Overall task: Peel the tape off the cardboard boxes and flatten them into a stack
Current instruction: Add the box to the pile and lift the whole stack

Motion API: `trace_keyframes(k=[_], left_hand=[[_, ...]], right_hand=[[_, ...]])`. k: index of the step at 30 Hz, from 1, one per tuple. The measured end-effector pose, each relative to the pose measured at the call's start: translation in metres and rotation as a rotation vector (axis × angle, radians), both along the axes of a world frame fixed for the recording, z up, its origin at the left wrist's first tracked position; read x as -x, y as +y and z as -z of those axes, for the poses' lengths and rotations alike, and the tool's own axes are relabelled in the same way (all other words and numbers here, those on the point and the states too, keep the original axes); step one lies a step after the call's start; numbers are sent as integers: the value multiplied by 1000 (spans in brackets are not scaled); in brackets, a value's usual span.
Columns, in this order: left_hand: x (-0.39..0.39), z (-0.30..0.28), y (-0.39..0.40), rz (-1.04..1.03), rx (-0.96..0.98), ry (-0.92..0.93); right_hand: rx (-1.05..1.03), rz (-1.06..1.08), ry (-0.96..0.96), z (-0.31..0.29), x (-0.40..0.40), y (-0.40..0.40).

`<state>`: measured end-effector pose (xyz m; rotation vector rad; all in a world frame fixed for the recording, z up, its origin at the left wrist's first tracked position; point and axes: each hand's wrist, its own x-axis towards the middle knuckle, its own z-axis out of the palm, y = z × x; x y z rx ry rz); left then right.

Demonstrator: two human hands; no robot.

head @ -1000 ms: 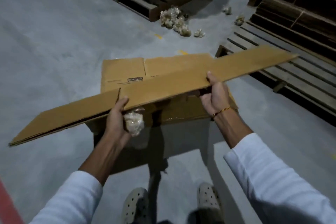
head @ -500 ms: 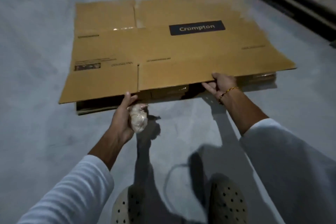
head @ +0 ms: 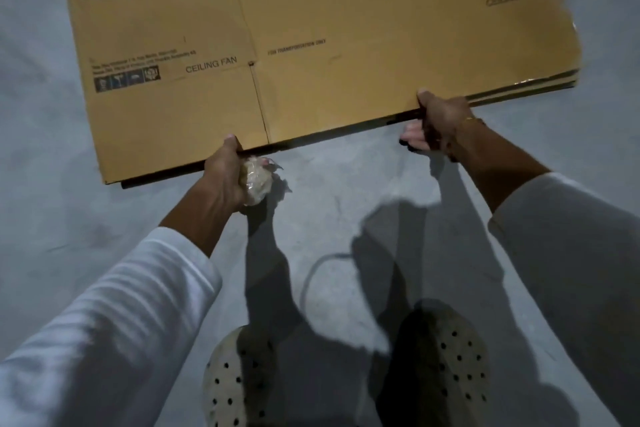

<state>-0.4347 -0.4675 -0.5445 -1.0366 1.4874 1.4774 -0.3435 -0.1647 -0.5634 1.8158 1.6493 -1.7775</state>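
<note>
A flattened brown cardboard box point(head: 311, 28), printed "Crompton" and "CEILING FAN", lies nearly flat over other flattened cardboard point(head: 540, 85) whose edges show beneath it at the right. My left hand point(head: 225, 177) pinches the box's near edge with the thumb on top, and holds a crumpled ball of peeled tape point(head: 256, 180) in the palm. My right hand point(head: 440, 121) grips the same near edge further right, thumb on top and fingers curled under.
Bare grey concrete floor point(head: 41, 184) surrounds the stack. My two perforated clogs point(head: 239, 385) stand just behind my hands, with my shadows falling on the floor between them and the cardboard.
The box went from held up in the air and tilted to lowered flat onto the stack. Both hands followed it down, and my view dropped toward the floor.
</note>
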Motion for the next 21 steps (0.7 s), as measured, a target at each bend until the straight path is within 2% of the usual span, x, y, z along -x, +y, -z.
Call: trace_keyframes(k=[1, 3, 5, 8, 12, 18, 21], left_hand=[[3, -1, 4, 17, 5, -9], [9, -5, 12, 22, 20, -25], [12, -8, 17, -24, 18, -45], [11, -5, 21, -127, -10, -59], [-1, 11, 19, -146, -50, 10], [-2, 5, 10, -139, -251, 60], [-1, 1, 13, -67, -237, 131]], right_hand=[[-97, -72, -73, -3, 1, -2], [-199, -77, -103, -4, 3, -8], [-112, 52, -21, -2, 4, -18], [94, 355, 177, 2, 4, -36], [141, 617, 297, 9, 2, -54], [230, 545, 386, 11, 23, -54], [418, 591, 581, 9, 35, -55]])
